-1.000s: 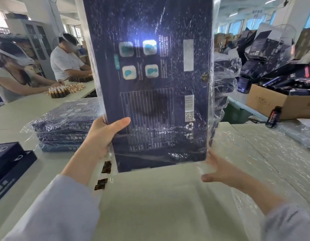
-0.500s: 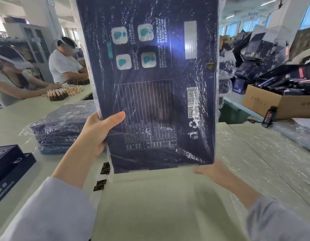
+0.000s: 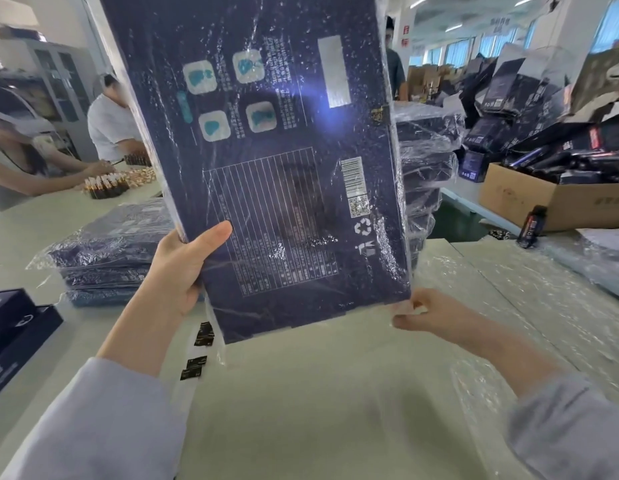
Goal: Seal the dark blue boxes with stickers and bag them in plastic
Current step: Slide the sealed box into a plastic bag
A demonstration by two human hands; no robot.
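A flat dark blue box [image 3: 266,161] inside a clear plastic bag stands upright above the table, its printed back facing me and tilted a little to the left. My left hand [image 3: 180,271] grips its lower left edge, thumb across the front. My right hand [image 3: 426,311] pinches the bag at the lower right corner. A small gold-and-black sticker [image 3: 378,116] sits on the box's right edge. A strip of black stickers [image 3: 197,351] lies on the table under the box.
Bagged boxes lie stacked at left [image 3: 110,251] and behind the held box [image 3: 426,174]. Unbagged boxes [image 3: 13,327] sit at the far left edge. Bubble wrap [image 3: 530,306] covers the table at right. A cardboard carton [image 3: 550,199] stands beyond. Two people work at the back left.
The box has tilted further left and its lower right corner has risen. My right hand moved from under the bottom edge to pinching the bag at that corner.
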